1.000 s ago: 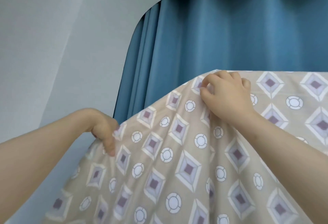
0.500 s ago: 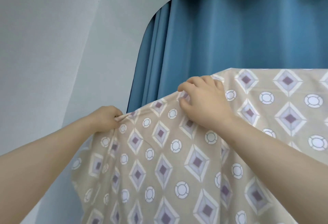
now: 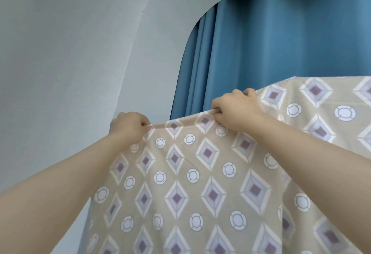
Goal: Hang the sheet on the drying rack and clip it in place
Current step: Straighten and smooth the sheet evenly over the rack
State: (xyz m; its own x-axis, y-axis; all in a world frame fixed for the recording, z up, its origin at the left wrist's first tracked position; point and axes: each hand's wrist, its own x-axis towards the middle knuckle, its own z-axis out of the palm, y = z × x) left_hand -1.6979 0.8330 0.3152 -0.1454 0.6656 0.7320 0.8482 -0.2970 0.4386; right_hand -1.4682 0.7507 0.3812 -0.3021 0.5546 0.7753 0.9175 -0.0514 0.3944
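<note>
head view from where the person stands: both arms are raised and the patterned sheet (image 3: 200, 183) hangs in front of them, its top edge stretched between the two hands. left hand (image 3: 128, 127) has its fingers curled tight on the end of that edge, bunching it into a small roll. right hand (image 3: 234, 109) clenches the edge further along, near where the cloth lies flat to the right, apparently over a bar i cannot see. holding it at two points likely keeps the edge taut and level for draping. blue curtain (image 3: 281, 42) and grey wall (image 3: 70, 52) stand behind. no clips show.
</note>
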